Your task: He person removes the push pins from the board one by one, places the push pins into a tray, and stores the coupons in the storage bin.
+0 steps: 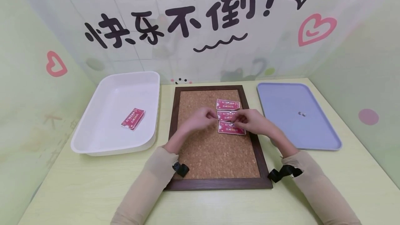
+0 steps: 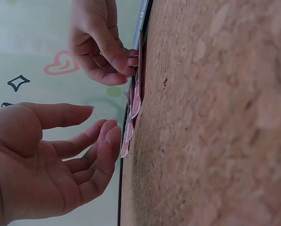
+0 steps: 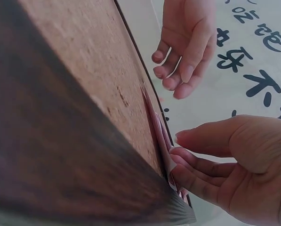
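Three red-and-white paper coupons form a column on the right side of a cork board. The top coupon shows whole. My hands partly cover the middle coupon, and fingers overlap the upper edge of the bottom coupon. Small shiny pin heads show on the coupons. My left hand is at the left ends of the lower two; in the left wrist view its thumb and fingers are apart with nothing between them. My right hand has its fingertips touching the coupons, thumb and fingers slightly parted in the right wrist view.
A white bin on the left holds a small stack of coupons. To the right lies a blue tray with a few small pins. The board's dark wooden frame surrounds the cork; a printed backdrop stands behind the table.
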